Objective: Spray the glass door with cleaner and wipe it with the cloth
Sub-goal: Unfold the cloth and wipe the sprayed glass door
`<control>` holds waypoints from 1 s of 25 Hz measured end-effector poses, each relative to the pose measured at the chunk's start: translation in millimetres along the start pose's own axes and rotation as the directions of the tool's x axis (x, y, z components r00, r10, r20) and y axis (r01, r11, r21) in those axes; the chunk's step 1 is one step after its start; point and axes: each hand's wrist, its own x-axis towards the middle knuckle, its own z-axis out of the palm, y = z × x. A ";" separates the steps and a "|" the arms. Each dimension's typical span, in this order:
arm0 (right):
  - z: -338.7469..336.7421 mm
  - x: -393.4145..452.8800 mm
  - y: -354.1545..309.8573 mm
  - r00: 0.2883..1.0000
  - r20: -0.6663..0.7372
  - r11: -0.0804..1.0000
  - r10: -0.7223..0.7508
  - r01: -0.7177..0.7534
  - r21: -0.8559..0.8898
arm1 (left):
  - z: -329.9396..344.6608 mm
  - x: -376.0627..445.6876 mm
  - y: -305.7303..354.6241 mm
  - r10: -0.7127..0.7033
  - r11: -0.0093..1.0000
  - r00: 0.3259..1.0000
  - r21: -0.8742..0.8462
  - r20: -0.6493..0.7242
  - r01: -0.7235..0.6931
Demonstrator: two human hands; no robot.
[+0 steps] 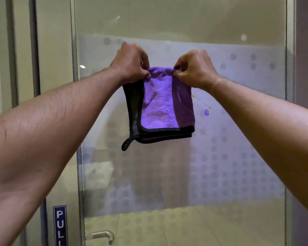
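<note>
**Cloth held up before the door**

Frosted film with a dotted pattern covers the middle band of the glass door [220, 71], so whatever stands behind it shows only as pale, blurred shapes. Above and below that band the glass is clear, though reflections wash out most detail. Just right of the cloth, a few yellowish streaks and a small purple blotch mark the glass [206, 112].

Both arms reach up from the lower corners, the upper arms cut off by the frame edges. A folded purple cloth [160, 107] with a dark trim and a small hanging loop hangs in front of the frosted band. The left hand [132, 63] pinches its top left corner, and the right hand [196, 70] pinches the top right; the fingertips are tucked into the fabric and partly hidden. Whether the cloth touches the glass cannot be told.

At lower left, a blue sign [60, 226] reads "PULL", its bottom cut off. Beside it a metal handle [103, 236] is only partly in view.
</note>
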 end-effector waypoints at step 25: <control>135.4 -53.7 -71.8 0.956 -0.287 0.975 0.063 -0.120 -0.187 | 8.0 -34.2 -66.7 0.003 0.964 0.949 0.252 -0.317 0.081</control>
